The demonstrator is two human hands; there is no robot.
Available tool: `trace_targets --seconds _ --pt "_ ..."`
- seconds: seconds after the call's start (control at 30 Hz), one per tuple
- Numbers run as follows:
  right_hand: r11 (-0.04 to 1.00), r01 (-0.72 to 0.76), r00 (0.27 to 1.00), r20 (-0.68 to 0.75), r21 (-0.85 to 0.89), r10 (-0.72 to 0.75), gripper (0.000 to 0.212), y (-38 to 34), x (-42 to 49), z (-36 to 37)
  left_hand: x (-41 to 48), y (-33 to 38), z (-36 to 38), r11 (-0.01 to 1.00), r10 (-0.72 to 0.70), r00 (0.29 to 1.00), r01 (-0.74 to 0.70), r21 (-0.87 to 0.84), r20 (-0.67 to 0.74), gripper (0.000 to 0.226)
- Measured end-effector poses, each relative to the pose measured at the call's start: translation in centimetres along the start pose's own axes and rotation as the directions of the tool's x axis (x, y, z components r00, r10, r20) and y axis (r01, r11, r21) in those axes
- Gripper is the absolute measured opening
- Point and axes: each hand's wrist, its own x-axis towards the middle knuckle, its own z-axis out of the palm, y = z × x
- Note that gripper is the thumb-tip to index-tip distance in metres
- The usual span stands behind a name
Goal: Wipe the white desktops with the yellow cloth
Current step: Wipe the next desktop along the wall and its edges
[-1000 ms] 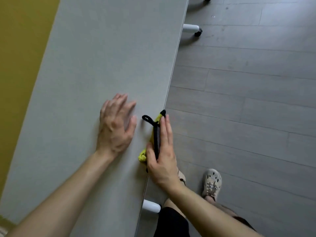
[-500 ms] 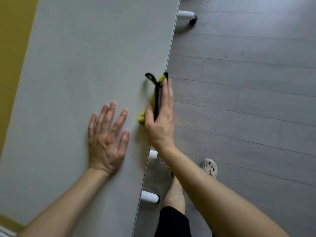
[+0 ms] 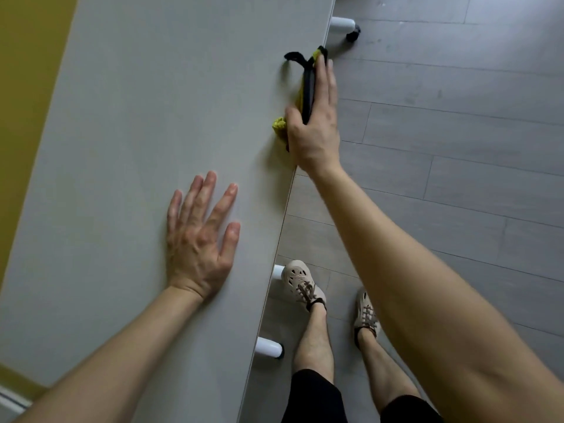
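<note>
Head view, looking down.

- Matte white rectangular desktop (image 3: 152, 102) runs from lower left to upper right. Its right edge borders the grey wood-plank floor (image 3: 457, 148), and a mustard-yellow wall (image 3: 24, 71) runs along its left side.
- Left hand (image 3: 198, 239): palm down, flat on the desktop, fingers straight and spread. It holds nothing and lies well apart from the cloth.
- Right hand (image 3: 317, 123): arm stretched forward, hand at the desktop's right edge. The fingers are straight and held together, laid along the cloth and pressing it to the edge. The thumb rests on the desktop side of the cloth. No curl of the fingers is visible.
- Yellow cloth with black trim (image 3: 279, 125): bunched under the right hand, at the right edge of the desktop in the far part of the view. A yellow fold shows just beside the thumb, and a black band runs between the thumb and forefinger. A black fabric loop (image 3: 294, 56) sticks out past the fingertips onto the desktop.
- Under the edge: a white cylindrical desk foot (image 3: 343, 25) with a black caster (image 3: 353, 35) far off, and another white foot (image 3: 268, 348) near the person.
- The person stands beside the desk in beige perforated shoes (image 3: 297, 280) and black shorts (image 3: 314, 398).
</note>
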Motion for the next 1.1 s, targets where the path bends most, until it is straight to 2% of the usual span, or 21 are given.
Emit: trace_targets --seconds 0.1,0.2,0.27,0.33,0.43,0.57,0.67,0.73,0.83,0.97,1.03,1.1 --pt "0.999 0.019 1.000 -0.015 0.050 -0.018 0.087 0.9 -9.7 1.0 -0.1 0.0 0.1 1.000 0.004 1.000 -0.004 0.003 -0.013 0.060" --pt "0.998 0.005 0.990 0.142 0.055 -0.013 0.088 1.8 -24.4 0.5 0.0 -0.1 0.3 1.000 0.009 1.000 -0.008 0.007 -0.023 0.059" --pt "0.999 -0.018 0.978 0.209 0.050 0.007 0.088 1.9 -29.5 0.0 0.0 -0.2 0.3 1.000 0.003 1.000 -0.003 0.001 -0.026 0.060" --pt "0.998 -0.012 0.981 0.194 0.055 0.001 0.085 1.9 -27.9 0.3 0.0 -0.2 0.4 1.000 0.005 0.999 -0.004 0.008 -0.033 0.059" --pt "0.996 0.030 0.993 0.115 0.089 -0.040 0.082 1.5 -19.9 0.8 0.0 -0.2 0.5 1.000 0.006 0.999 -0.005 0.025 -0.035 0.059" --pt "0.997 0.077 0.995 0.058 0.022 -0.078 0.083 1.5 -7.6 0.3 0.2 0.0 0.3 1.000 -0.010 1.000 0.010 0.009 -0.029 0.059" --pt "0.995 0.097 0.994 0.044 -0.005 -0.097 0.084 1.6 -3.6 -0.2 0.2 0.1 0.3 1.000 -0.015 0.999 0.015 0.000 -0.033 0.058" --pt "0.996 0.094 0.996 0.000 0.004 -0.094 0.084 1.3 -5.4 0.4 0.2 0.1 0.4 1.000 -0.019 0.999 0.019 -0.006 -0.039 0.058" --pt "0.995 0.079 0.996 -0.040 0.056 -0.077 0.085 1.8 -15.7 1.9 0.3 0.0 0.6 1.000 -0.018 0.998 0.018 -0.005 -0.054 0.057" --pt "0.996 0.029 0.995 0.093 0.085 -0.036 0.090 2.0 -32.3 1.5 0.3 0.0 0.8 0.999 -0.024 0.996 0.021 -0.027 -0.082 0.052" --pt "0.997 0.022 0.992 0.119 0.074 -0.031 0.089 1.9 -34.0 1.3 -0.1 0.2 0.6 0.997 -0.036 0.996 0.031 -0.067 -0.079 0.049" --pt "0.997 0.040 0.994 0.101 0.058 -0.046 0.087 1.9 -31.0 1.7 -1.6 0.4 0.2 0.991 -0.057 0.997 0.050 -0.125 -0.055 0.049"
